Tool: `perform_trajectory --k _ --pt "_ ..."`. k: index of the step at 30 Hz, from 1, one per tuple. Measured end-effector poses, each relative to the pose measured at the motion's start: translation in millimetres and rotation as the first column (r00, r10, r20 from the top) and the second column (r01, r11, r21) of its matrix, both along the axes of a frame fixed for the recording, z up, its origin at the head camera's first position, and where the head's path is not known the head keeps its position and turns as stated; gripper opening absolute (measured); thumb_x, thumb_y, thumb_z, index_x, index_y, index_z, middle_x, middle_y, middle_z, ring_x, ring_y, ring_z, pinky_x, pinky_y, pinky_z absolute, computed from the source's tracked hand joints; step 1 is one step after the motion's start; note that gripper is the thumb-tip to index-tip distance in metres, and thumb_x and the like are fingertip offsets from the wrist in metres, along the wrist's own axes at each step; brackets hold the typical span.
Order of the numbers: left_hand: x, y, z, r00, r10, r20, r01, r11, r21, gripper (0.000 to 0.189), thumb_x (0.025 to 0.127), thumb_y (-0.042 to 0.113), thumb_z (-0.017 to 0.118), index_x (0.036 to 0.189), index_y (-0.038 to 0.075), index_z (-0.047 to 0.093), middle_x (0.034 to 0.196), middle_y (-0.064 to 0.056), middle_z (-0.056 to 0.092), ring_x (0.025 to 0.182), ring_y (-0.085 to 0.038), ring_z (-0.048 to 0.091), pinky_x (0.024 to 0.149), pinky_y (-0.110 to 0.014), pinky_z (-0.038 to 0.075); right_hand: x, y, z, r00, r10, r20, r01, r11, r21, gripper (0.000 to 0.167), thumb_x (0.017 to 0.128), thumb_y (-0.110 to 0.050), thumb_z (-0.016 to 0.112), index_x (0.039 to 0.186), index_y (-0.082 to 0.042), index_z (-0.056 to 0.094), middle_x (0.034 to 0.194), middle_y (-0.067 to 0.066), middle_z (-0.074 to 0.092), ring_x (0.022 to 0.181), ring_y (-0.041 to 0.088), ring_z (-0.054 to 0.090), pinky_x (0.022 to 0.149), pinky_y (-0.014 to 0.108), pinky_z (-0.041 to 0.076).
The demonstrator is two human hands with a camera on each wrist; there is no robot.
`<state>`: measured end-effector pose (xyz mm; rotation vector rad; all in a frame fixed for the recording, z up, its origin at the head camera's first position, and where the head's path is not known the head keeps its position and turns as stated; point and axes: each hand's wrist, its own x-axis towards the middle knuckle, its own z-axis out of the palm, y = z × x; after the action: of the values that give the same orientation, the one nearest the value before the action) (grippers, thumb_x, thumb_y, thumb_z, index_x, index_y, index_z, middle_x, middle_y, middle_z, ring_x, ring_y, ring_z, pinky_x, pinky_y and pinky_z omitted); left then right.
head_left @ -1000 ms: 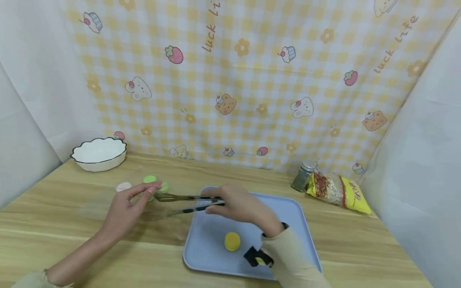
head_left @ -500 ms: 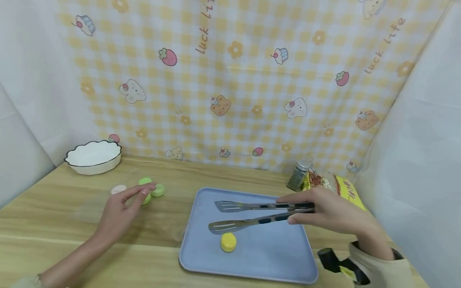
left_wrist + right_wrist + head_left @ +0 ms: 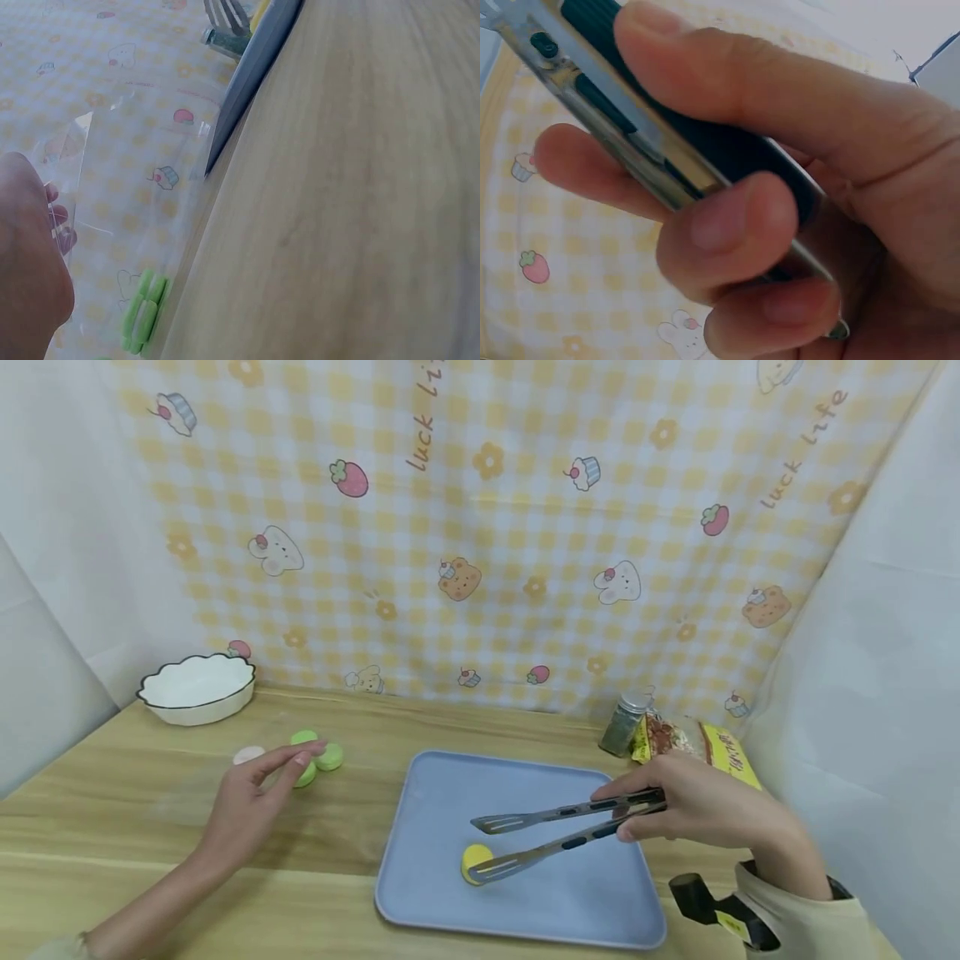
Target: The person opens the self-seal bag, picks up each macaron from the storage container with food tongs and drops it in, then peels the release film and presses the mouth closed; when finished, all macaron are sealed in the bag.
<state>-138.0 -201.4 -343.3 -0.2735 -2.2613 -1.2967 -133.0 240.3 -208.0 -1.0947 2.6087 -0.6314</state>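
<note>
My right hand (image 3: 693,802) grips metal tongs (image 3: 570,831) by their dark handles, over the blue tray (image 3: 435,777). The arms of the tongs are spread; the nearer tip overlaps a yellow macaron (image 3: 474,860) on the tray, the other tip is farther back. In the right wrist view, thumb and fingers wrap around the tongs (image 3: 660,142). My left hand (image 3: 251,797) holds the edge of a clear plastic container (image 3: 135,172), curled fingers showing through it. Several green macarons (image 3: 330,757) and a pale one (image 3: 247,754) lie beside that hand; the green macarons (image 3: 142,313) show through the plastic.
A white scalloped dish (image 3: 198,693) stands at the back left of the wooden table (image 3: 300,902). Behind the tray at the right are a spice jar (image 3: 624,725) and a yellow food packet (image 3: 727,752). A checked cloth (image 3: 420,527) hangs at the back.
My right hand has carried the tongs rightward from near the left hand to over the tray, then lowered the tips toward the yellow macaron. The left hand stays in place.
</note>
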Motion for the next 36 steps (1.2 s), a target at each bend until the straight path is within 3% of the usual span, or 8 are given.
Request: perform_trajectory --k 7,16,22,25,29,36 --pt "-1.0 0.4 -0.1 1.0 -0.001 -0.009 0.001 1.0 -0.001 0.021 0.096 0.019 0.055 0.108 0.009 0.069 0.116 -0.006 0.064 0.112 0.008 0.046 0.09 -0.006 0.032 -3.0 -3.8 -2.6 0.999 -0.022 0.036 0.022 1.0 -0.001 0.039 0.081 -0.036 0.071 0.114 -0.017 0.067 0.103 -0.008 0.067 0.054 0.002 0.054 0.052 0.023 0.046" --pt "-1.6 -0.2 0.2 1.0 0.003 -0.007 -0.003 1.0 -0.01 0.022 0.096 0.02 0.054 0.109 0.01 0.069 0.118 -0.008 0.063 0.112 0.007 0.047 0.09 -0.006 0.033 -5.1 -8.2 -6.0 0.997 -0.017 0.081 0.016 1.0 0.016 0.034 0.081 -0.032 0.071 0.111 -0.015 0.069 0.088 -0.014 0.067 0.051 0.0 0.047 0.046 0.019 0.04" --pt "-0.9 -0.8 -0.5 1.0 0.005 0.005 -0.005 1.0 -0.014 0.023 0.096 0.021 0.054 0.109 0.009 0.068 0.118 -0.008 0.062 0.112 0.008 0.046 0.09 -0.006 0.032 -5.7 -8.6 -7.6 0.998 0.003 0.069 -0.004 1.0 0.012 0.029 0.083 -0.027 0.071 0.109 -0.015 0.07 0.095 -0.012 0.068 0.054 0.0 0.051 0.047 0.019 0.041" --pt "-0.9 -0.9 -0.9 1.0 0.007 -0.001 -0.007 1.0 -0.011 0.023 0.096 0.02 0.054 0.111 0.01 0.068 0.118 -0.009 0.062 0.112 0.007 0.046 0.09 -0.006 0.032 -5.4 -7.7 -7.6 0.998 0.017 0.056 -0.018 1.0 0.008 0.029 0.084 -0.03 0.069 0.109 -0.015 0.07 0.097 -0.012 0.068 0.056 0.0 0.052 0.049 0.02 0.043" --pt "-0.8 -0.6 -0.7 1.0 0.006 -0.006 -0.006 1.0 -0.012 0.023 0.096 0.02 0.054 0.111 0.011 0.068 0.119 -0.006 0.062 0.113 0.006 0.047 0.09 -0.006 0.032 -5.0 -6.2 -5.8 0.999 0.032 0.022 -0.032 0.999 -0.002 0.033 0.086 -0.035 0.066 0.112 -0.015 0.068 0.093 -0.013 0.067 0.048 -0.003 0.044 0.048 0.02 0.044" --pt "-1.5 -0.7 -1.7 1.0 0.004 -0.005 -0.004 1.0 -0.008 0.022 0.096 0.02 0.054 0.109 0.01 0.068 0.118 0.002 0.063 0.113 0.006 0.047 0.091 -0.006 0.033 -6.6 -5.9 -5.2 0.991 0.065 -0.117 -0.072 0.995 -0.061 0.034 0.088 -0.03 0.064 0.116 -0.011 0.066 0.065 -0.018 0.056 0.039 -0.008 0.026 0.043 0.018 0.039"
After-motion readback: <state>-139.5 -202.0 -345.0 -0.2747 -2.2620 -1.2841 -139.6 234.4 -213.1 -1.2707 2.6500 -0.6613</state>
